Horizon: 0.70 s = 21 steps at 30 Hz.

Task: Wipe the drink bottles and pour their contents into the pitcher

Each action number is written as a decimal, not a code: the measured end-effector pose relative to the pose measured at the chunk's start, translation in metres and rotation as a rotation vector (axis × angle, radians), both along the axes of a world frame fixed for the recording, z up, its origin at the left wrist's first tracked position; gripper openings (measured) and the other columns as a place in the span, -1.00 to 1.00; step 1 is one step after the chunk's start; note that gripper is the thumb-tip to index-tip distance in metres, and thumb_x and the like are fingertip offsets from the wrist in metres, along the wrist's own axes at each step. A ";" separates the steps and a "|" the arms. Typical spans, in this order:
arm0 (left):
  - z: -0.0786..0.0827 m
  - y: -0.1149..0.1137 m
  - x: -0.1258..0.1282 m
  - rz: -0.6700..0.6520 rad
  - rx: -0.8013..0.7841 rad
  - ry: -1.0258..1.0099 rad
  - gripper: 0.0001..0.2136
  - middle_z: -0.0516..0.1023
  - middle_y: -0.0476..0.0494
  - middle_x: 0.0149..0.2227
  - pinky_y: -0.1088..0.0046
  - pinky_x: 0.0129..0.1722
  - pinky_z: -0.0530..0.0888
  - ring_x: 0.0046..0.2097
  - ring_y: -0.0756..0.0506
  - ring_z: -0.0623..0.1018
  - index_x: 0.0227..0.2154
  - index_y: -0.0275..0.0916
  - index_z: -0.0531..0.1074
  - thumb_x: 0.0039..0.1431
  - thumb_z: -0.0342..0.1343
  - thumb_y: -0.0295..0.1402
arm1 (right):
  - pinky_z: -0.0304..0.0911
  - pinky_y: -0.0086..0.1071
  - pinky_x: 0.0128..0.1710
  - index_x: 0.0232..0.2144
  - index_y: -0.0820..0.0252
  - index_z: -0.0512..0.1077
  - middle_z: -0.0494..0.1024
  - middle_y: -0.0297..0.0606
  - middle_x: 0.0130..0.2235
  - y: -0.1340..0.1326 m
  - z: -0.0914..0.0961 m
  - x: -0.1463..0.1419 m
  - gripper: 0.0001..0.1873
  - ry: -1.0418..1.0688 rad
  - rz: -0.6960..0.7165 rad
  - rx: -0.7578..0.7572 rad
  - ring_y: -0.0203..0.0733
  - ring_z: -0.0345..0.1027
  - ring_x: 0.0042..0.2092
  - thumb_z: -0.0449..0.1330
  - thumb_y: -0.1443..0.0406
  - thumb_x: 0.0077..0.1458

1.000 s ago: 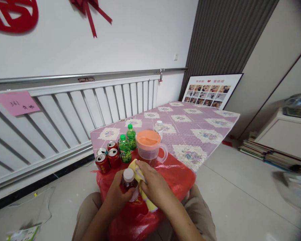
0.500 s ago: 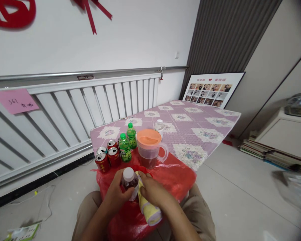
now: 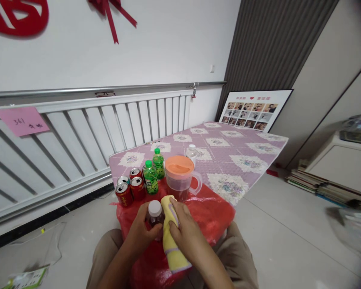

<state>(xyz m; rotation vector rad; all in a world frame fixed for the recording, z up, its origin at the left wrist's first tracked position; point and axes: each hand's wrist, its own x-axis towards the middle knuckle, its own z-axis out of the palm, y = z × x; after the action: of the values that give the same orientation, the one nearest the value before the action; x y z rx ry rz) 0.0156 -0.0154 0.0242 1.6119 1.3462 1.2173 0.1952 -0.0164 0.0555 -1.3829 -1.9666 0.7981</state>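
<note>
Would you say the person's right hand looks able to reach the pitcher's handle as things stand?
Probably yes: the pitcher's handle juts out beyond the right hand with nothing visible between them, though that hand is holding a yellow towel.

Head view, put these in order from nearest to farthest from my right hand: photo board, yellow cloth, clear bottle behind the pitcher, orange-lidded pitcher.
1. Yellow cloth: in your right hand.
2. Orange-lidded pitcher: just beyond the hand.
3. Clear bottle: behind the pitcher.
4. Photo board: far back, to the right.
</note>
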 end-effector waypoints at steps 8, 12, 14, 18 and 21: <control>0.001 -0.001 0.002 0.041 0.029 0.050 -0.50 0.53 -0.20 -0.06 0.16 0.02 0.44 -0.03 -0.24 0.51 -0.01 -0.27 0.37 -0.11 0.19 -0.48 | 0.17 -0.17 0.18 0.29 0.31 0.10 0.30 0.08 0.19 0.002 -0.046 -0.002 -0.31 -0.051 -0.023 -0.131 -0.03 0.24 0.22 0.04 0.46 0.08; 0.002 0.000 0.002 0.041 0.034 0.042 -0.50 0.53 -0.19 -0.07 0.15 0.02 0.44 -0.04 -0.24 0.52 -0.01 -0.27 0.37 -0.13 0.20 -0.47 | 0.16 -0.15 0.19 0.28 0.27 0.11 0.32 0.04 0.18 0.001 -0.041 0.000 -0.31 0.001 -0.024 -0.099 -0.05 0.24 0.22 0.05 0.44 0.08; 0.001 0.000 0.001 0.025 0.023 0.026 -0.50 0.53 -0.20 -0.06 0.15 0.02 0.44 -0.04 -0.24 0.52 0.00 -0.26 0.36 -0.11 0.19 -0.47 | 0.13 -0.15 0.22 0.29 0.27 0.10 0.30 0.02 0.19 0.000 -0.030 0.001 -0.31 0.028 -0.023 -0.054 -0.06 0.21 0.23 0.03 0.43 0.09; -0.001 -0.001 0.000 -0.001 -0.009 -0.004 -0.47 0.52 -0.21 -0.02 0.16 0.04 0.43 -0.01 -0.25 0.51 0.03 -0.26 0.34 -0.10 0.20 -0.46 | 0.09 -0.10 0.25 0.31 0.20 0.05 0.22 -0.03 0.25 -0.001 -0.011 0.002 -0.29 0.064 -0.019 0.045 -0.07 0.14 0.27 0.01 0.42 0.09; -0.001 -0.001 -0.001 -0.003 -0.015 -0.006 -0.47 0.52 -0.22 -0.02 0.16 0.03 0.43 -0.02 -0.25 0.51 0.03 -0.27 0.33 -0.09 0.20 -0.46 | 0.06 -0.11 0.27 0.30 0.26 0.05 0.21 0.00 0.26 0.000 -0.013 0.001 -0.29 0.059 -0.023 0.054 -0.07 0.10 0.29 0.01 0.42 0.09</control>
<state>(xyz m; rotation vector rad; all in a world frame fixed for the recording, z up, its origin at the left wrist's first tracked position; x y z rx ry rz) 0.0151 -0.0163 0.0232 1.5979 1.3454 1.2062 0.1962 -0.0165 0.0423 -1.3330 -1.9103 0.7610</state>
